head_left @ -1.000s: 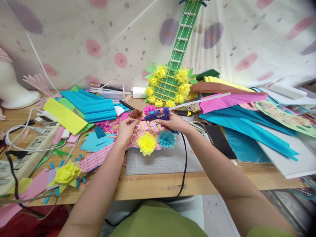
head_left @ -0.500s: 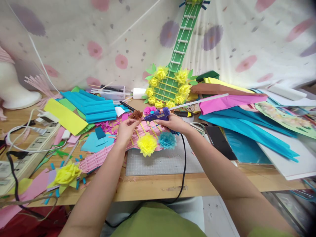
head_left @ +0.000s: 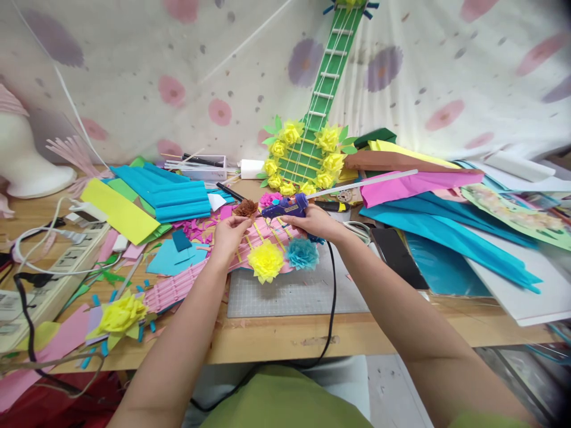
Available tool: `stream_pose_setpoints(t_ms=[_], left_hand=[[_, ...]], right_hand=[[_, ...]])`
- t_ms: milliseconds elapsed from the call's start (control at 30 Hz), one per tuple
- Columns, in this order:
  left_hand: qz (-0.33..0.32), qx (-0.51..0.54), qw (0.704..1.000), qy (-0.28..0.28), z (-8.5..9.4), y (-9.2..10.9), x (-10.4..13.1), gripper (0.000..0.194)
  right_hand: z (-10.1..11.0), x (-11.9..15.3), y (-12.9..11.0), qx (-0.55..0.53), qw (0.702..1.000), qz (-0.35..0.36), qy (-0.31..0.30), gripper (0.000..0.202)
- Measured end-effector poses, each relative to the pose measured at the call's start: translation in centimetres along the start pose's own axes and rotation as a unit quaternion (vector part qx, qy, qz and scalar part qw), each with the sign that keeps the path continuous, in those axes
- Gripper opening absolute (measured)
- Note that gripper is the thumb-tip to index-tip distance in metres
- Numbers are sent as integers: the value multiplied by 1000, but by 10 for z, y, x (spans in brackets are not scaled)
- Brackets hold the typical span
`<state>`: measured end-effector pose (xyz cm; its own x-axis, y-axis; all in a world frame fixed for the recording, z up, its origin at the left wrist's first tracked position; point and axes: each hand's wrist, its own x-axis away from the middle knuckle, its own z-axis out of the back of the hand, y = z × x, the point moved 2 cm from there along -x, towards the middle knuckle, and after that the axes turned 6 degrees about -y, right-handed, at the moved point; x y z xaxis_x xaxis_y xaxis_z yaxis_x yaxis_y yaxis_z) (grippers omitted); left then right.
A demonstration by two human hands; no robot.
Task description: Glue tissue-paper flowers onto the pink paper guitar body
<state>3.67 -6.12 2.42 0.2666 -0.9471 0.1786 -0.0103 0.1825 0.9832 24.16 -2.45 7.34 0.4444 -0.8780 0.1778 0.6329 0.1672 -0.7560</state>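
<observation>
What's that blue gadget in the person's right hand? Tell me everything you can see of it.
It looks like a small glue gun, blue plastic, lying roughly level in the right hand above the pink paper guitar. A long pale glue stick juts from its back, up to the right. Its tip points left, close to the brown paper flower pinched in the left hand; whether they touch is unclear. A black cord hangs below the hand.

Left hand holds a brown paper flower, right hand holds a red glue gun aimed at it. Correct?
Not quite: the glue gun is blue, not red, as the head view shows. The rest holds: the left hand holds the brown paper flower and the right hand aims the gun's tip at it.
</observation>
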Motion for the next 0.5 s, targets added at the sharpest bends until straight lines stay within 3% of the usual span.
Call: stream_pose_setpoints(t_ms=[200,500], left_hand=[[-5,-4,1000,2,1,-1,0,35],[-4,-23,1000,7,3,-2,1,32]], right_hand=[[-3,0,3,9,999,4,-35,46],[-2,0,-3,22,999,11,-21,44]])
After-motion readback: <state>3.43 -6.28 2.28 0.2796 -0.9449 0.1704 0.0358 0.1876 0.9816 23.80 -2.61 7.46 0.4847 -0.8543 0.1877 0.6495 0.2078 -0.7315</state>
